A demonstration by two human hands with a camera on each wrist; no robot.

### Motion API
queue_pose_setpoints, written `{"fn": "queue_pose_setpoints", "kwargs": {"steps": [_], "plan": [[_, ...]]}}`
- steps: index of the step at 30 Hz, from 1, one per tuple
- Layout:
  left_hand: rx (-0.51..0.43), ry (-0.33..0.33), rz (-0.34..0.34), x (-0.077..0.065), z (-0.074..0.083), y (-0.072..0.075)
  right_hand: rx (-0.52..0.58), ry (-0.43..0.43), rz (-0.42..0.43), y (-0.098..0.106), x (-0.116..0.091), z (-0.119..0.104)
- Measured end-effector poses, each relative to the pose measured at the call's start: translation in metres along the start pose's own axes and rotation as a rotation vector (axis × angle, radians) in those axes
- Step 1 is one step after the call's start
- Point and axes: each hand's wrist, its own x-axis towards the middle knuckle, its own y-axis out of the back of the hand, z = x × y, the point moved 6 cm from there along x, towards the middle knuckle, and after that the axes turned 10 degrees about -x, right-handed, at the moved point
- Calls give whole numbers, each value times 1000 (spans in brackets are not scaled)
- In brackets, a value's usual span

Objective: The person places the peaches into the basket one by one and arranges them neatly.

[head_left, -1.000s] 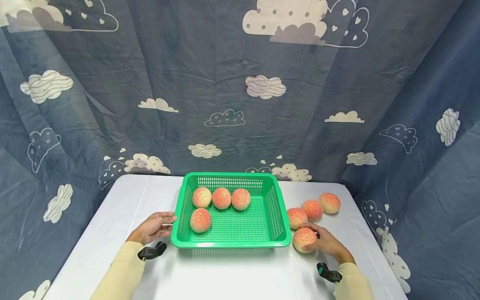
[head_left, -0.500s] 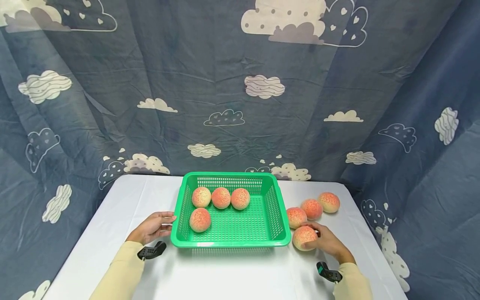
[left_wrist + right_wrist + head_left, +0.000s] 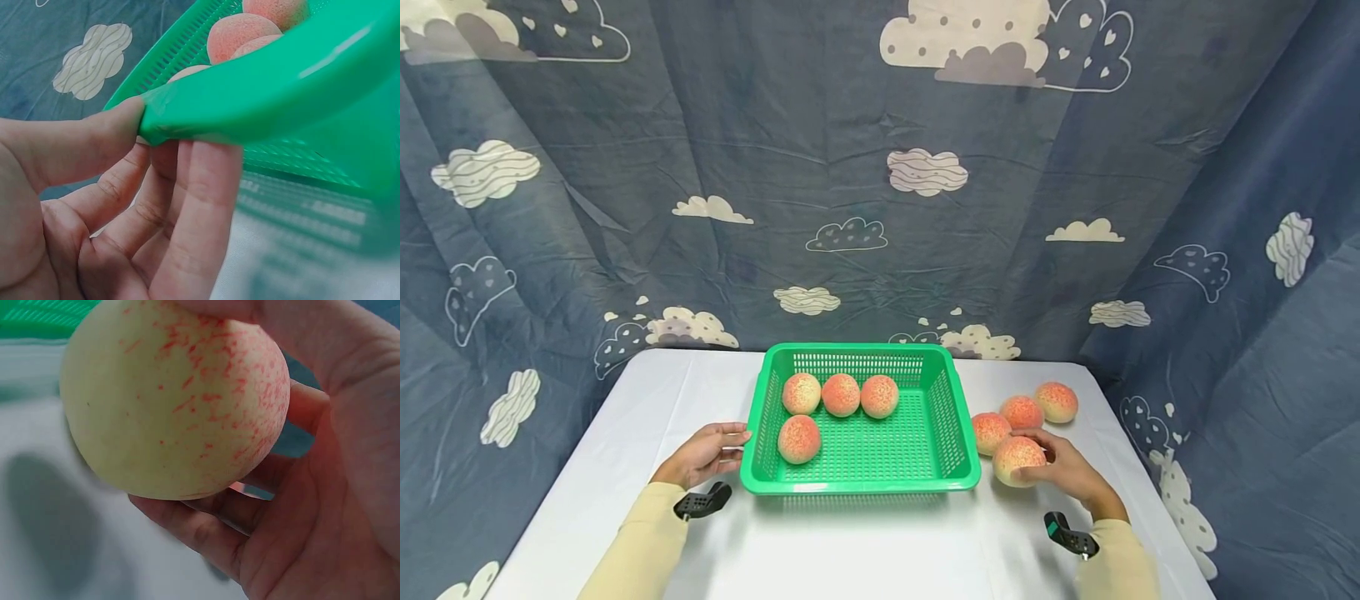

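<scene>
A green plastic basket (image 3: 861, 487) stands mid-table with several peaches in it, one peach (image 3: 799, 439) in the near left part and a row behind. At its left side, my left hand (image 3: 703, 454) pinches the rim (image 3: 206, 106), thumb on the outer edge and fingers underneath. My right hand (image 3: 1071, 471) holds a yellow-and-red peach (image 3: 169, 406) between thumb and fingers, just right of the basket. In the right wrist view this peach looks raised off the table, its shadow lying apart. Behind it are three more peaches: a near one (image 3: 990, 433), a middle one (image 3: 1022, 412) and a far one (image 3: 1056, 402).
A white cloth covers the table (image 3: 880, 550). Behind and at both sides hangs a dark blue curtain (image 3: 820, 167) with cloud prints. Each wrist wears a black band, the left band (image 3: 702, 502) and the right band (image 3: 1070, 536).
My right hand has moved slightly right and away from me, lifting the peach with it. The left hand stays at the basket rim. The head view has shifted a little.
</scene>
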Motion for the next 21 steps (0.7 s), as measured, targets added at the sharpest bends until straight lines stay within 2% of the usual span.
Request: {"fn": "queue_pose_setpoints", "kwargs": {"steps": [11,17,21], "plan": [[12,11,33,-1,1,1,15,100,18,22,-2,-35],[11,15,35,-1,1,0,41,186,24,28,2,-60],[13,8,29,0,-1,1,55,209,17,30,8,-73]]}}
